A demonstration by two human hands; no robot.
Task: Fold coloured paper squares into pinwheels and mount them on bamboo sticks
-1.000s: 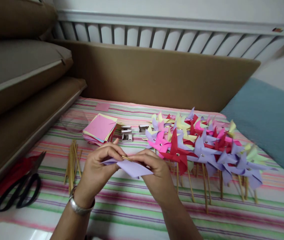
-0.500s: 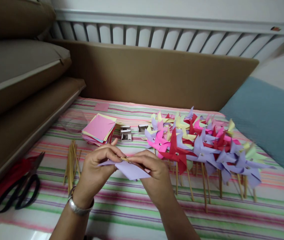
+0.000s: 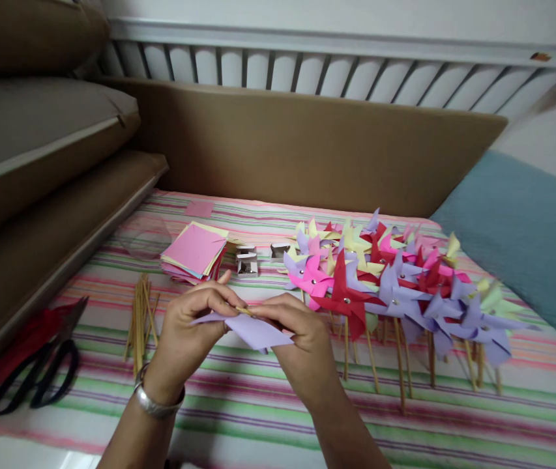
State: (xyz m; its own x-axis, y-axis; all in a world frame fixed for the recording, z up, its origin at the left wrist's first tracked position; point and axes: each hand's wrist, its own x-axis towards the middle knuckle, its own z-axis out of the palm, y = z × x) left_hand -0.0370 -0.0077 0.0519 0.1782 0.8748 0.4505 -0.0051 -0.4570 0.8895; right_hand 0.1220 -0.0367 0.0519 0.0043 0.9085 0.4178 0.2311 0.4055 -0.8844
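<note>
Between my hands is a purple paper pinwheel [image 3: 257, 333], its folded blades facing down and away. A thin wooden stick [image 3: 244, 311] lies across its back, mostly covered by my fingers. My left hand [image 3: 198, 322], with a silver bangle at the wrist, pinches the stick and paper from the left. From the other side my right hand [image 3: 302, 339] is closed on the same pinwheel and stick, fingertips close to the left ones. Just beyond my hands lies a stack of coloured paper squares [image 3: 194, 249], with a small open box [image 3: 247, 262] beside it.
Many finished pinwheels [image 3: 395, 299] on sticks lie heaped at the right. Black-handled scissors [image 3: 38, 371] and red material [image 3: 28, 339] are at the left, near a bundle of wooden sticks [image 3: 139, 322]. Brown cushions [image 3: 53, 189] rise on the left; a brown board [image 3: 297, 150] stands behind.
Almost nothing differs. Both hands keep their grip on the pinwheel and stick, and the purple paper has shifted very slightly.
</note>
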